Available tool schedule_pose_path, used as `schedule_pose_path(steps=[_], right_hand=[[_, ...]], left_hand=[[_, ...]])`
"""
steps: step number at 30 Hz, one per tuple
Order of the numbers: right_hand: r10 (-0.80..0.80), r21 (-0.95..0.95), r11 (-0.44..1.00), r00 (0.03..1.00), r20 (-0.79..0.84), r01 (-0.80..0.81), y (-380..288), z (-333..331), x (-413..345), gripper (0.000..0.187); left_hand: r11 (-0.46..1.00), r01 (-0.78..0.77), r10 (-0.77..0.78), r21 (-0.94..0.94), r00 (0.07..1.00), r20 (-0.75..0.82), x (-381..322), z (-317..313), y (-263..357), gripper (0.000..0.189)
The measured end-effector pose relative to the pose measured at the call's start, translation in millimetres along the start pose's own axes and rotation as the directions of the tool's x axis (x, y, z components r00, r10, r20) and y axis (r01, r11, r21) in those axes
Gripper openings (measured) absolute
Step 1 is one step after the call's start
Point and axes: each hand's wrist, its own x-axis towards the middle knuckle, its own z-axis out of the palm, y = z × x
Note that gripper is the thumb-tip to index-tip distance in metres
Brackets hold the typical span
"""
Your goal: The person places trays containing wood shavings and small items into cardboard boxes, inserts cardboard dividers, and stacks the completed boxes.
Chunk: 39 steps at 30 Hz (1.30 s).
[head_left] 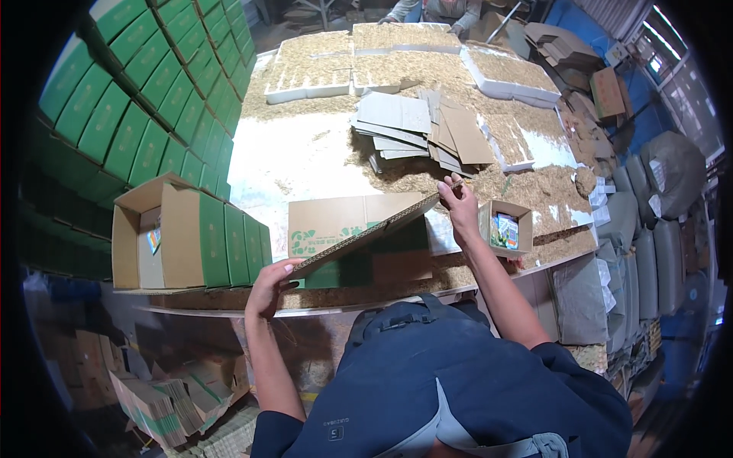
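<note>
A flattened corrugated cardboard carton (366,236) is held tilted, almost edge-on, between my two hands. My left hand (270,286) pinches its near left end, and my right hand (460,209) grips the far right end, which is raised. Beneath it on the table lies another flat carton (326,214) with green printing, partly covered by the held one. Left of my left hand stands an open brown carton (182,235) with a colourful packet (153,239) inside. Beside my right forearm is a small open cardboard box (485,229) holding colourful packets (507,229).
Green cartons (131,131) are stacked high on the left. Grey and brown cardboard sheets (401,123) lie mid-table, near white foam trays (309,91) of straw-coloured loose material. Across the table works another person (446,11). Grey sacks (644,269) stand right; folded cartons (166,401) sit below left.
</note>
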Motion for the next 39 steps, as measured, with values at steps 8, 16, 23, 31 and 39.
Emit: schedule_pose_path(steps=[8,16,23,31,39], right_hand=[[-0.027,0.057,0.998,0.995,0.096,0.021,6.6,-11.1,2.2,0.073],[-0.072,0.053,0.997,0.981,0.18,0.063,3.1,-23.8,-1.9,0.072],[0.049,0.049,0.996,0.929,0.366,-0.072,-40.9,-6.0,-23.0,0.065],[0.042,-0.337,0.941,0.99,0.133,0.005,-11.0,52.7,-25.8,0.052],[-0.408,-0.354,0.854,0.913,0.001,0.382,13.9,99.2,-48.5,0.063]], left_hand=[[0.992,0.071,-0.071,0.103,0.997,-0.009,3.0,-11.4,4.8,0.039],[0.663,-0.07,0.037,0.745,0.998,0.06,2.4,28.1,37.1,0.039],[0.583,-0.186,0.257,0.791,0.966,0.038,5.4,30.7,68.0,0.047],[0.293,0.015,0.118,0.956,0.992,-0.052,25.6,69.9,84.7,0.068],[0.032,-0.085,-0.044,0.996,0.995,0.087,21.8,95.2,53.9,0.089]])
